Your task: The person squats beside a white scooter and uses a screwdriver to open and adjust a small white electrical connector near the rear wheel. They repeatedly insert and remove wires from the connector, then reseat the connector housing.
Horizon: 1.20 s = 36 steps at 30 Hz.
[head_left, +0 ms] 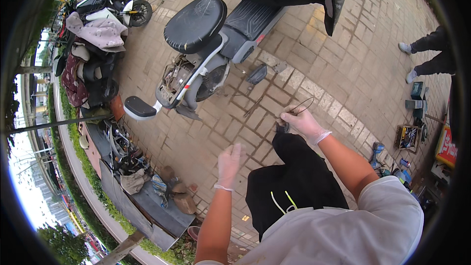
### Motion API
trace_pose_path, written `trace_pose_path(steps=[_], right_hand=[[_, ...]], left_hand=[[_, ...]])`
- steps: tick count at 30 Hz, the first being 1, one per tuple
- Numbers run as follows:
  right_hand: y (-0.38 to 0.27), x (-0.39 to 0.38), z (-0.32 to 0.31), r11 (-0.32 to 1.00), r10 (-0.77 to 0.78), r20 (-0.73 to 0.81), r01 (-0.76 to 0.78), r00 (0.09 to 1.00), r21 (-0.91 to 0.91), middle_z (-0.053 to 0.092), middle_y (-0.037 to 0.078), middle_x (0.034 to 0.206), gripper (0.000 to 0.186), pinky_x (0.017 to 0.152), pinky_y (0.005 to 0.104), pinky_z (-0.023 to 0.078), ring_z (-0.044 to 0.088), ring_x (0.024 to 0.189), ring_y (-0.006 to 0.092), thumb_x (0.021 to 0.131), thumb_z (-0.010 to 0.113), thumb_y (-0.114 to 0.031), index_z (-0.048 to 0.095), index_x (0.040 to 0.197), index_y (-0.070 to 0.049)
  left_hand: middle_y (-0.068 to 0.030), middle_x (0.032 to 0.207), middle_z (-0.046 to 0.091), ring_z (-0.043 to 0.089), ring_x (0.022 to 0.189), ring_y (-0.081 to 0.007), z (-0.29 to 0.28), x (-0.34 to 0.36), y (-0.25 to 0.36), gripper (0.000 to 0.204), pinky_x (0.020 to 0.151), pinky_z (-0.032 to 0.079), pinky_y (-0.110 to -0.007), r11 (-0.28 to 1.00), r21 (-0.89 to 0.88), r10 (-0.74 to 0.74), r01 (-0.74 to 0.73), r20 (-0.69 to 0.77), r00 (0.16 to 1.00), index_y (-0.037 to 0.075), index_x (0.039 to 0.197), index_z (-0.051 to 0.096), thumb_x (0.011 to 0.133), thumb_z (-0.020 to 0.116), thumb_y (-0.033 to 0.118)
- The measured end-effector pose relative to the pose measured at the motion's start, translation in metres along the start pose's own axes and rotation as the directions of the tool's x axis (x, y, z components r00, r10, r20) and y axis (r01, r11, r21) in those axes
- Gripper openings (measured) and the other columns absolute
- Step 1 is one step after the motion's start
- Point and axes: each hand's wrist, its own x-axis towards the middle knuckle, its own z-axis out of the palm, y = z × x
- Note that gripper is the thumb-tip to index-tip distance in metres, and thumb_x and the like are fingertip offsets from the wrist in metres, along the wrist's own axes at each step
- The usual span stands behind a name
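My right hand (301, 123), in a thin clear glove, pinches a thin dark cable (309, 102) that curves up and away from the fingers. A small dark piece below the fingertips is too small to name. Apart from it, to the left, hangs my gloved left hand (229, 167), its fingers smeared by motion; nothing shows clearly in it. Ahead of both hands stands an electric scooter (216, 51) with a worn black seat (195, 23). Its rear body is uncovered, and inner parts (176, 76) with loose wires show.
A dark plastic piece (257, 73) lies on the paving near the scooter. Parked scooters (95, 59) and a heap of parts (122, 149) are at the left. To the right are a person's legs (429, 51), a box of tools (407, 138) and a blue power drill (377, 153).
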Motion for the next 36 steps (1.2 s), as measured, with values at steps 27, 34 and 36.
trace_pose_path(steps=[27,34,36], right_hand=[[0.141,0.439,-0.024,0.535,-0.620,-0.784,0.748,0.033,-0.392,0.069,0.005,0.093,0.027,0.082,0.0268,0.047,0.060,0.084,0.0109,0.103,0.051,-0.016,0.067,0.114,0.001],[0.080,0.357,0.062,0.322,-0.938,-0.277,0.814,0.207,-0.484,0.067,0.005,0.099,0.029,0.089,0.0271,0.045,0.058,0.088,0.0108,0.104,0.047,-0.015,0.066,0.119,0.001],[0.079,0.345,0.077,0.290,-0.948,-0.254,0.850,0.192,-0.440,0.067,0.005,0.099,0.029,0.089,0.0269,0.045,0.058,0.089,0.0107,0.104,0.047,-0.015,0.066,0.119,0.001]], left_hand=[[-0.0048,0.085,0.061,0.057,0.067,-0.0118,0.187,0.508,-0.110,0.029,0.060,0.045,-0.029,0.660,-0.652,0.520,-0.373,0.037,0.854,0.002,0.120,0.052,0.104,0.050,0.026],[-0.0095,0.076,0.056,0.055,0.071,-0.0205,0.099,0.464,-0.092,0.034,0.070,0.046,-0.037,0.847,-0.467,0.354,-0.255,0.137,0.925,0.002,0.106,0.057,0.102,0.042,0.032],[-0.0094,0.076,0.055,0.055,0.071,-0.0209,0.086,0.465,-0.090,0.034,0.071,0.046,-0.036,0.840,-0.457,0.415,-0.293,0.192,0.889,0.002,0.102,0.059,0.100,0.042,0.031]])
